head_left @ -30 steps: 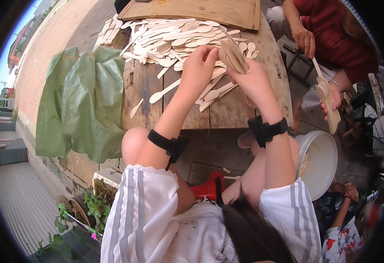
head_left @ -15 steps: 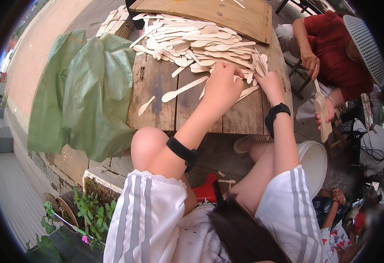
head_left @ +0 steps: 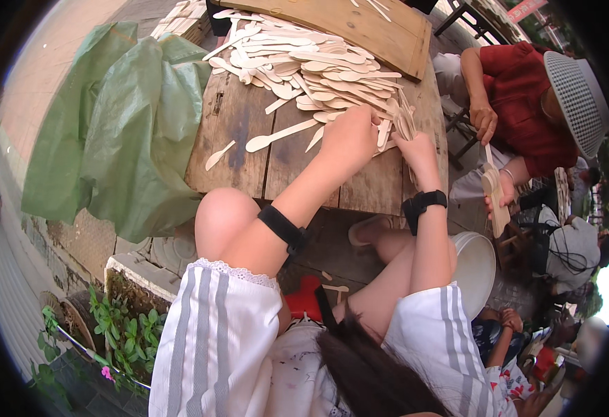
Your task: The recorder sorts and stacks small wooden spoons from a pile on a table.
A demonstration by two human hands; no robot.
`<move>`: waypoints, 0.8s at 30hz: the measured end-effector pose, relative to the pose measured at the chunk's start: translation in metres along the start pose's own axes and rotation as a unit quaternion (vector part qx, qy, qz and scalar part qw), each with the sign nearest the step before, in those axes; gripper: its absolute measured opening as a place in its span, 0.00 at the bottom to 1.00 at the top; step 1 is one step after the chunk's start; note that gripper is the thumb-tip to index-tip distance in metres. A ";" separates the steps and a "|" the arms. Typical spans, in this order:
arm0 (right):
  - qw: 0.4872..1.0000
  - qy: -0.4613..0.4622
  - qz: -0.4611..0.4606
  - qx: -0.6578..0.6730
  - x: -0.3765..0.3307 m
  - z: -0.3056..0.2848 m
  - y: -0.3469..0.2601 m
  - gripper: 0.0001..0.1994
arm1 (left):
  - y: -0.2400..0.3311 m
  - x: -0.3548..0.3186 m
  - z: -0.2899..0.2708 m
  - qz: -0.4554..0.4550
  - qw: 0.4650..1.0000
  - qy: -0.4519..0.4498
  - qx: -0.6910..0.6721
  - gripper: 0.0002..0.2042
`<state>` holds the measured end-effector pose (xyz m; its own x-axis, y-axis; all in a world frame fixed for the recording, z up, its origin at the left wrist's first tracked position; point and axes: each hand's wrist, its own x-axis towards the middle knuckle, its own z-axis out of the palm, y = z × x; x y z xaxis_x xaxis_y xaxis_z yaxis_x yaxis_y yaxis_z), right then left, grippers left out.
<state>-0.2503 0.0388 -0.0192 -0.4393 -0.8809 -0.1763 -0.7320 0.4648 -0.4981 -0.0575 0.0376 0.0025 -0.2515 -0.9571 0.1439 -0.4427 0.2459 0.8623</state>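
Observation:
A heap of pale wooden spoons (head_left: 318, 66) covers the far part of a worn plank table (head_left: 249, 163). My right hand (head_left: 419, 158) is closed round a small upright bundle of wooden spoons (head_left: 403, 117) at the heap's right edge. Just left of it, my left hand (head_left: 350, 139) bends over the near edge of the heap with its fingers curled in. Whatever those fingers pinch is hidden behind the hand. One loose wooden spoon (head_left: 277, 137) and a short broken-looking piece (head_left: 219, 156) lie on the planks to the left.
A wooden board (head_left: 360, 31) rests behind the heap. Green plastic sheeting (head_left: 120, 132) drapes at the table's left. To the right, a person in red (head_left: 520, 104) holds a stack of wooden spoons (head_left: 496, 198). A white bucket (head_left: 473, 271) stands beside my right leg.
The whole view has shifted slightly, with the table lower and further left. My right hand still grips its bundle, which now fans upward. My left hand stays at the heap's near edge.

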 end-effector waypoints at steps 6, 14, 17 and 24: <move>0.988 -0.023 -0.081 0.128 -0.001 0.021 -0.004 0.23 | 0.011 -0.008 0.001 0.029 0.997 -0.041 0.066 0.08; 0.999 -0.006 -0.038 0.012 0.002 0.017 -0.020 0.23 | -0.013 -0.006 0.007 0.054 0.943 0.001 0.327 0.07; 0.998 -0.023 -0.045 0.024 0.010 0.022 -0.012 0.22 | -0.015 -0.010 0.011 0.068 0.920 -0.050 0.382 0.07; 0.949 -0.081 -0.034 0.304 -0.002 -0.001 -0.016 0.14 | -0.010 -0.011 0.019 0.105 0.953 -0.025 0.283 0.09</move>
<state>-0.2380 0.0329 -0.0105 -0.2797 -0.9318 -0.2311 -0.2983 0.3132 -0.9016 -0.0671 0.0483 -0.0168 -0.4207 -0.8725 0.2484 -0.7679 0.4883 0.4145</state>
